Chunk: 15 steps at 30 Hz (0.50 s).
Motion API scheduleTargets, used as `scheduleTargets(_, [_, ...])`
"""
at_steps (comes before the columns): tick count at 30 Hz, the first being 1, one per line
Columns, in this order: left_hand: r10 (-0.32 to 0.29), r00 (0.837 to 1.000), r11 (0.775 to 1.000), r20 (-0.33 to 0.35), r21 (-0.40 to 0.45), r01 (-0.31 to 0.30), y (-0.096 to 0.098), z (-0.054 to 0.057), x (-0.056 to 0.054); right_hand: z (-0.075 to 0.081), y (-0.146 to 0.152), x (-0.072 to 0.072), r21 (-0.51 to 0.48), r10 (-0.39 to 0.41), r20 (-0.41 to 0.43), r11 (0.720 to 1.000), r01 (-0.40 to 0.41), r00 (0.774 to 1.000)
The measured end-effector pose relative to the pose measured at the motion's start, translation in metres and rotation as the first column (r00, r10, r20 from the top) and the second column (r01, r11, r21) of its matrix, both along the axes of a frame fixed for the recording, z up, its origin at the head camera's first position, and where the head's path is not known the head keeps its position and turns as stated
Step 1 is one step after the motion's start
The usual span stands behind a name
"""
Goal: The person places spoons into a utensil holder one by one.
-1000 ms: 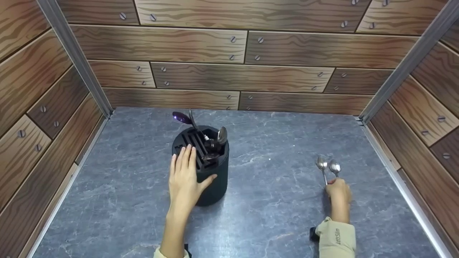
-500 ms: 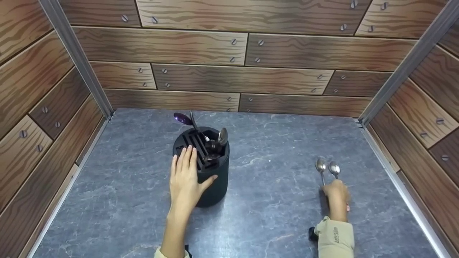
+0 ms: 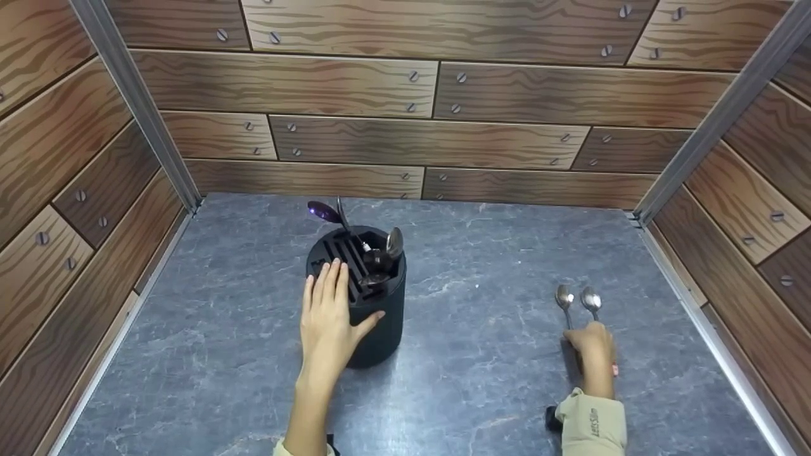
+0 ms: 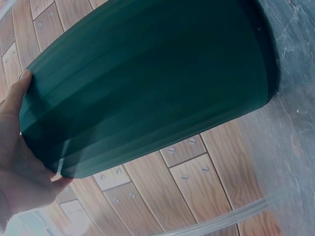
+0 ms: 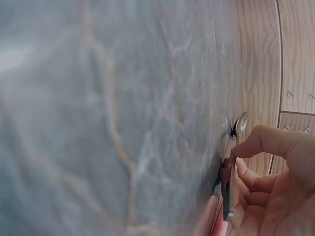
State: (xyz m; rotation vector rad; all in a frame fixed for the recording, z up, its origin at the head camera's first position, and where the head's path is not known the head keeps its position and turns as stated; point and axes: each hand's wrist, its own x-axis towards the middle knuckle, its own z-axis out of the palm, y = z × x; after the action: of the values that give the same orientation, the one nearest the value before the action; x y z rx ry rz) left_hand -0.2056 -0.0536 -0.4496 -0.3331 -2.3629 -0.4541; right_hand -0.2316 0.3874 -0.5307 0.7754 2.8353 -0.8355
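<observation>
My left hand (image 3: pixel 325 323) rests on the dark cylindrical utensil holder (image 3: pixel 380 335), its straight fingers over the slotted top and its thumb against the near side. In the left wrist view the holder's wall (image 4: pixel 147 88) looks deep green and ribbed. Spoons stand in the holder, among them one with a purple bowl (image 3: pixel 323 211). Far to the right, my right hand (image 3: pixel 592 348) pinches a metal spoon (image 3: pixel 564 296) by its handle between thumb and fingers. Beside it lies a second spoon (image 3: pixel 591 299); a red handle end (image 3: pixel 614 369) shows past the hand.
A grey marble-patterned tabletop (image 3: pixel 481 354) lies under everything. Wood-print panels (image 3: pixel 431 139) enclose the back and both sides, with metal rails (image 3: pixel 716 342) along the edges.
My right hand has shifted slightly left and toward me. The pinched spoon has moved left, widening the gap to the other spoon. My left hand and the holder stay in place.
</observation>
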Motion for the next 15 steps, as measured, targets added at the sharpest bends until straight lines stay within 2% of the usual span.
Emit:
scheduleTargets(3, [-0.002, 1.0, 1.0, -0.004, 0.005, 0.002, 0.0002, 0.0, 0.0, -0.0005, 0.0005, 0.0002, -0.008, -0.003, -0.011, 1.0, 0.003, 1.0])
scheduleTargets(10, [-0.003, 1.0, 1.0, 0.013, 0.007, 0.003, 0.0003, -0.0003, -0.0003, -0.0005, 0.0015, -0.0015, -0.005, 0.014, 0.024, 1.0, -0.014, 1.0])
scheduleTargets(15, [-0.002, 1.0, 1.0, 0.021, 0.005, 0.002, 0.0003, 0.0003, -0.0003, -0.0031, 0.0037, -0.0012, -0.09, 0.015, -0.042, 0.996, -0.018, 0.999])
